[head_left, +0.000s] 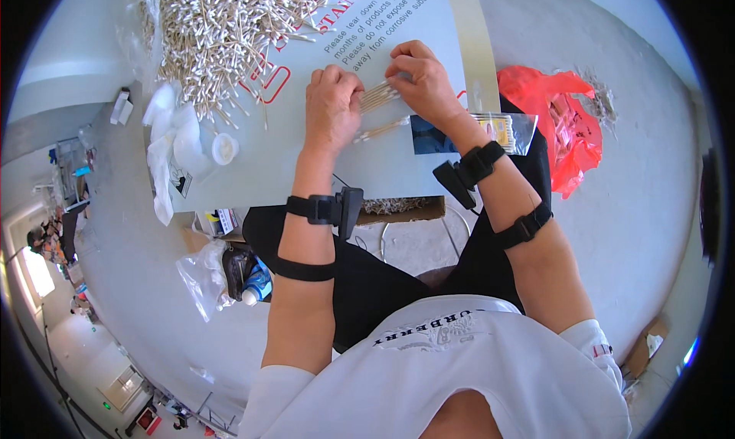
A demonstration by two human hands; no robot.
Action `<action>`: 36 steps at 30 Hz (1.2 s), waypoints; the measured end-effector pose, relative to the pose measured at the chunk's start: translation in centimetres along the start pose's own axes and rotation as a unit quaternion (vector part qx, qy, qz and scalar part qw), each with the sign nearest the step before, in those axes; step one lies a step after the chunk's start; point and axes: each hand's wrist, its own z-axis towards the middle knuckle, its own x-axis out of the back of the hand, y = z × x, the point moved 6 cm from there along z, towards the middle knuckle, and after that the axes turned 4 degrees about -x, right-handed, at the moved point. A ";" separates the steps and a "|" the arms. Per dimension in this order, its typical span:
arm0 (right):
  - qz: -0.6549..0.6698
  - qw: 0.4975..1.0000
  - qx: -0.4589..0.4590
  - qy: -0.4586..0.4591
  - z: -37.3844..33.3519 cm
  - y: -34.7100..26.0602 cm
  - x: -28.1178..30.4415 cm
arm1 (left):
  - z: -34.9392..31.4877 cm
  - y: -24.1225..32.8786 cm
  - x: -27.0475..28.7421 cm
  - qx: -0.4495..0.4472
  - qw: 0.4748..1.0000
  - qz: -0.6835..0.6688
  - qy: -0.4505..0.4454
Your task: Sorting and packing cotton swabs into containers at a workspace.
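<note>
The bunch of cotton swabs should be pinched softly, w/ sticks lined up & tips tapped even at both ends. It's held btwn the left hand & right hand, over the counter. Both hands are nearly closed, w/ an end pinched by each; tightness can't be told. Loose swabs are seen just nearer.

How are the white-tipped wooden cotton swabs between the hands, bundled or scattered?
Bundled: the cotton swabs lie close together, roughly parallel.
</note>
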 end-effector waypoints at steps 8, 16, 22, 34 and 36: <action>0.234 0.964 -0.051 0.114 -3.6 -1.4 -0.2 | -3.9 1.8 -1.2 0.092 0.943 -0.209 0.243; 0.364 0.915 -0.132 0.113 -4.6 0.3 -0.9 | -3.6 2.7 -3.0 0.125 0.900 -0.329 0.259; 0.264 0.960 -0.096 0.006 -5.5 -0.2 2.8 | -3.6 3.2 -1.8 0.024 0.991 -0.084 0.105; -0.066 0.997 -0.004 -0.026 -4.6 -1.2 1.6 | -3.9 4.0 -3.6 0.009 0.997 0.070 0.011; -0.057 0.998 -0.003 -0.035 -4.5 -0.9 1.6 | -4.1 4.3 -3.7 0.010 0.996 0.090 -0.004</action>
